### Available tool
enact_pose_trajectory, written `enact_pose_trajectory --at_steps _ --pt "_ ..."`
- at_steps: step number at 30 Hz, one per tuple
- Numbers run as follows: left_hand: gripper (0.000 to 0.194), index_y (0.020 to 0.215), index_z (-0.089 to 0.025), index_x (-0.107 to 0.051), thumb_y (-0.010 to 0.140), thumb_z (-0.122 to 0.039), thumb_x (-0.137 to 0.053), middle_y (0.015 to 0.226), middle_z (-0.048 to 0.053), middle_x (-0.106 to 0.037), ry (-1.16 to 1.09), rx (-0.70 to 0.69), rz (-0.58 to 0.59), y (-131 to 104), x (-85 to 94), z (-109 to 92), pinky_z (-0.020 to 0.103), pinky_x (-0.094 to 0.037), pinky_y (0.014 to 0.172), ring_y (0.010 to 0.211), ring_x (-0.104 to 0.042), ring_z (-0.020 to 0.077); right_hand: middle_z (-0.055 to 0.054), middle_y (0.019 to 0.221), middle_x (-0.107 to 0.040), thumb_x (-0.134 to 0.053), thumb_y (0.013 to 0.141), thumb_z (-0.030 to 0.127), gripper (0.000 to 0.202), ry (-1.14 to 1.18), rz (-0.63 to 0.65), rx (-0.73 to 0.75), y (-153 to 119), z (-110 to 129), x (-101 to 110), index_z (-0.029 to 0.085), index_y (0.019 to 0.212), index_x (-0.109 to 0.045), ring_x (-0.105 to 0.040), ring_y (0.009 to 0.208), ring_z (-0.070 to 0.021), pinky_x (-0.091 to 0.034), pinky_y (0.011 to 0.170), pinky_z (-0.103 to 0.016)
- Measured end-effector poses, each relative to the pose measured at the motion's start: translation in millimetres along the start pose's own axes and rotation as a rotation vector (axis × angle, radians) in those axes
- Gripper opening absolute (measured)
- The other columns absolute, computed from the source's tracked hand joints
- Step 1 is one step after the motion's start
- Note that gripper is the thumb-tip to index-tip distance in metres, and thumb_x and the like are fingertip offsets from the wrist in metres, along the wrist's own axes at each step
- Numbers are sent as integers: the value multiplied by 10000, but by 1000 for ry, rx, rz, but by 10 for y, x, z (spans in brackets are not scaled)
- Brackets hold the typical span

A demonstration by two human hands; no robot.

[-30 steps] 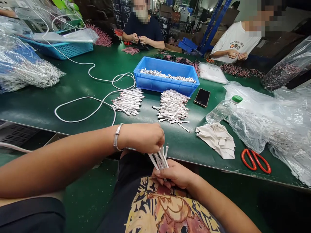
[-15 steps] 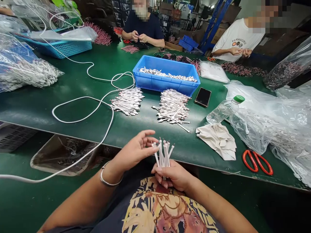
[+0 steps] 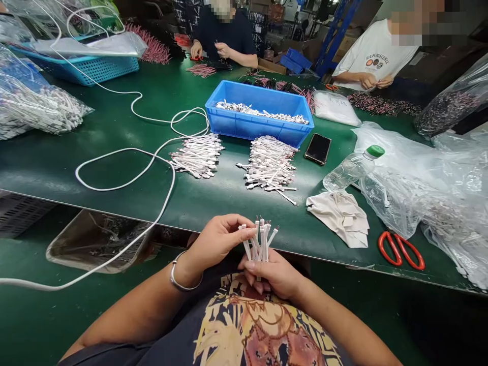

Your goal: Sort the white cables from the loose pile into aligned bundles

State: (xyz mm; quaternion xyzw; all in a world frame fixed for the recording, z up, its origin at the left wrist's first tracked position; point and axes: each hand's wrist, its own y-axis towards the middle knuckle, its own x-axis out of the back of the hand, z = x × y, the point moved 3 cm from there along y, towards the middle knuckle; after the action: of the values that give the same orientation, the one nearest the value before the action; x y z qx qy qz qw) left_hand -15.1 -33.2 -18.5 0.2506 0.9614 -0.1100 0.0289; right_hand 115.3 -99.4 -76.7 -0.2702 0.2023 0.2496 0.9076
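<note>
A bunch of short white cables (image 3: 262, 246) stands upright in front of my body, connector ends and thin wire tips on top. My right hand (image 3: 278, 272) is closed round the lower part of the bunch. At the top left of it, my left hand (image 3: 223, 239) has thumb and forefinger bent together on one or two of the cable ends; the exact grip is partly hidden. Two piles of similar cables lie beyond on the green table, a left pile (image 3: 198, 155) and a right pile (image 3: 270, 162).
Behind the piles stands a blue bin (image 3: 259, 127) holding more cables. A long white cord (image 3: 125, 150) loops at left. To the right are a phone (image 3: 318, 149), a bottle (image 3: 348, 168), a cloth (image 3: 341, 216), red-handled scissors (image 3: 400, 249) and plastic bags (image 3: 438, 193). Two people work across the table.
My left hand has moved slightly right, its raised fingers closing down onto the cable ends. My right hand keeps its hold on the bunch. The view has shifted slightly.
</note>
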Motion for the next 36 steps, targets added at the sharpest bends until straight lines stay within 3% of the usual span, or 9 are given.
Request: enact_pose_trajectory --at_steps 5,10,13,17,23,26,30,33,36 --pt "163 743 -144 -636 783 -302 -626 728 8 -632 -54 -59 -144 -2 -38 61 214 -431 686 695 -539 101 26 553 -543 -653 755 361 272 94 8 -12 8 15 -34 117 863 -601 -414 354 -34 -198 310 -146" --pt "178 752 -156 -597 784 -330 -616 720 -7 -598 -308 -68 -315 16 -109 140 216 -429 680 675 -533 90 30 556 -539 -652 750 373 283 107 18 -13 11 54 -76 121 864 -597 -411 353 -35 -176 317 -154" --pt "212 844 -169 -594 777 -369 -614 789 -1 -599 -339 -23 -271 32 -108 120 225 -433 677 694 -546 97 31 554 -535 -645 754 379 285 91 18 -4 2 46 -70 120 861 -597 -409 357 -35 -181 325 -158" --pt "229 864 -175 -584 720 -324 -681 807 -10 -592 -129 21 -132 24 -76 63 222 -428 681 715 -542 101 36 562 -526 -650 747 409 316 42 -11 -1 -2 7 -40 120 863 -596 -414 374 -34 -186 337 -158" --pt "188 764 -157 -575 760 -333 -641 730 -11 -573 29 -32 -163 -6 -69 55 211 -409 628 666 -505 94 38 564 -531 -638 759 415 314 -56 -50 -2 14 -4 -28 124 866 -592 -439 378 -39 -228 346 -156" --pt "190 740 -155 -564 779 -331 -624 692 -16 -565 -19 -42 -200 0 -103 103 202 -394 602 628 -487 82 35 569 -534 -634 760 420 318 -60 -65 -8 14 6 -33 125 872 -590 -441 379 -40 -213 338 -153" --pt "204 729 -167 -516 795 -340 -604 659 -37 -540 -294 -31 -254 24 -163 141 196 -401 588 588 -483 68 36 571 -531 -637 750 441 343 -80 -57 6 10 14 -42 125 874 -589 -440 382 -43 -237 340 -156" --pt "188 839 -182 -546 780 -345 -619 782 -14 -595 -408 -7 -266 39 -175 101 220 -443 642 658 -543 85 36 576 -527 -640 743 451 351 -100 -24 3 8 7 -48 124 860 -592 -447 393 -43 -258 353 -158" --pt "270 969 -191 -561 743 -301 -661 894 25 -637 -343 1 -194 48 -152 39 254 -459 735 788 -586 124 39 579 -521 -641 746 447 342 -90 -7 -2 8 -1 -45 126 858 -596 -448 405 -40 -278 370 -156"
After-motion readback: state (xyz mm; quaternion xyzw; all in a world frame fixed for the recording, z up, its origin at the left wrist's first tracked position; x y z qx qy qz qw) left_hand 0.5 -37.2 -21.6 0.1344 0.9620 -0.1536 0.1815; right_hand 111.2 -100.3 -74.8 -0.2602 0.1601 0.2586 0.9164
